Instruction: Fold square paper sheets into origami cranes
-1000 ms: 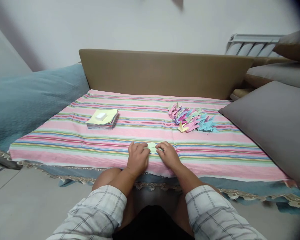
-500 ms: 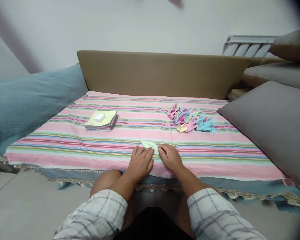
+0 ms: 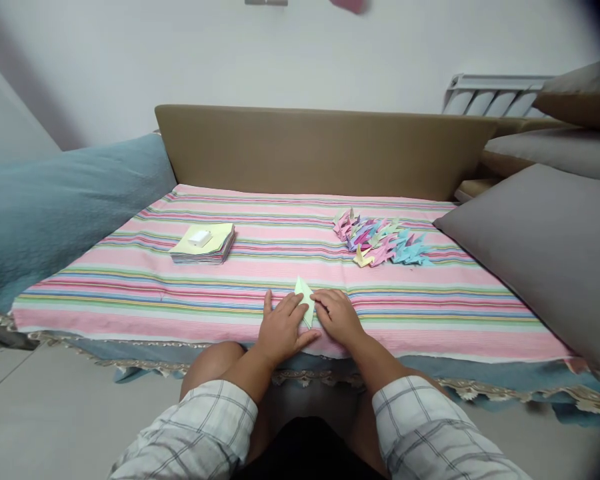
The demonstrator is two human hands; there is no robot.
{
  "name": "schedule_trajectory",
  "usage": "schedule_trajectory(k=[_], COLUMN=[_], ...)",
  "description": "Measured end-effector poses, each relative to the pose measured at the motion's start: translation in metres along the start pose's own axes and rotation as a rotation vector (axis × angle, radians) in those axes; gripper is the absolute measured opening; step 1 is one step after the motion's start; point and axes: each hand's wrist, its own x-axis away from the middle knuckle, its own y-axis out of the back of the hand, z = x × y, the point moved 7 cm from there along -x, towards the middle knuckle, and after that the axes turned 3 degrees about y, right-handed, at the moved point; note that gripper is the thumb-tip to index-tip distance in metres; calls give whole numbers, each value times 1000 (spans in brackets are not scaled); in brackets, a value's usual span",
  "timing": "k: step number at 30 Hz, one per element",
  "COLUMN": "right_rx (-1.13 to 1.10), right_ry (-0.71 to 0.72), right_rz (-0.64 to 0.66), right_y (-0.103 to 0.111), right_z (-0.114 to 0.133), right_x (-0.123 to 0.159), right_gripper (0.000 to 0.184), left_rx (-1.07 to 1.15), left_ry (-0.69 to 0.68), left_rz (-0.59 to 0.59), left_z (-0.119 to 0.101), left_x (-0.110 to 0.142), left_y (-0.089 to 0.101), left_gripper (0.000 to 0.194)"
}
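A pale green folded paper (image 3: pixel 305 301) lies on the striped cloth in front of me, its narrow tip pointing away. My left hand (image 3: pixel 283 328) is spread palm down at the paper's left side, with some fingertips resting on it and the thumb stretched to the right. At the opposite edge, my right hand (image 3: pixel 338 315) has its fingers bent together and grips the paper. Part of the paper is covered by my fingers.
A stack of coloured paper sheets (image 3: pixel 203 248), topped by a small white block (image 3: pixel 199 238), stands at the left. Folded paper cranes (image 3: pixel 383 241) in several colours lie at the right. Grey cushions (image 3: pixel 545 247) border the right side; a brown backrest (image 3: pixel 310 150) runs along the back.
The green paper has turned clockwise, so its tip now points away from me instead of to the left. My left hand has spread its fingers and thumb; my right hand stays beside the paper.
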Motion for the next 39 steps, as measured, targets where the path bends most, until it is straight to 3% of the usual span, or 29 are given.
schedule_trajectory(k=[4, 9, 16, 20, 24, 33, 39], right_rx=[29, 19, -1, -13, -8, 62, 71], right_ry=[-23, 6, 51, 105, 89, 67, 52], right_rz=[-2, 12, -1, 39, 69, 33, 66], right_y=[1, 3, 7, 4, 1, 2, -2], right_z=[1, 6, 8, 12, 13, 18, 16], right_x=[2, 3, 1, 1, 1, 0, 0], right_gripper=[24, 24, 22, 21, 16, 11, 12], left_rx=[-17, -7, 86, 46, 28, 192, 221], left_ry=[-4, 0, -90, -125, -102, -15, 52], left_rz=[18, 6, 99, 77, 53, 124, 112], left_z=[-4, -3, 8, 16, 22, 29, 31], left_x=[-1, -1, -3, -8, -11, -14, -14], left_y=[-3, 0, 8, 15, 16, 6, 7], left_gripper=[44, 24, 28, 24, 22, 28, 13])
